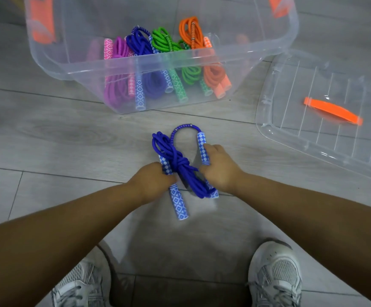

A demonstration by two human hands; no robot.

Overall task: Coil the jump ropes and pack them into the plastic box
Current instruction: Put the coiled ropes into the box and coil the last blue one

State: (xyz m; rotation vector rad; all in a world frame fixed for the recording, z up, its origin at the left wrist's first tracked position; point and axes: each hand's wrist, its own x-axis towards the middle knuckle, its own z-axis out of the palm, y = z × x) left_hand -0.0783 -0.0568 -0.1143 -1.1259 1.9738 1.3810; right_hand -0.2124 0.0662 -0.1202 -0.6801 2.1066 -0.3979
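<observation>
A blue jump rope with blue-and-white patterned handles is bundled on the grey floor in front of me. My left hand grips one handle and part of the coil. My right hand holds the other handle and touches the knotted coil. A loop of rope arches above the hands. Beyond it stands the clear plastic box, holding coiled pink, blue, green and orange jump ropes side by side.
The box's clear lid with an orange handle lies on the floor to the right. My two grey sneakers stand at the bottom of the view. Grey plank floor surrounds everything.
</observation>
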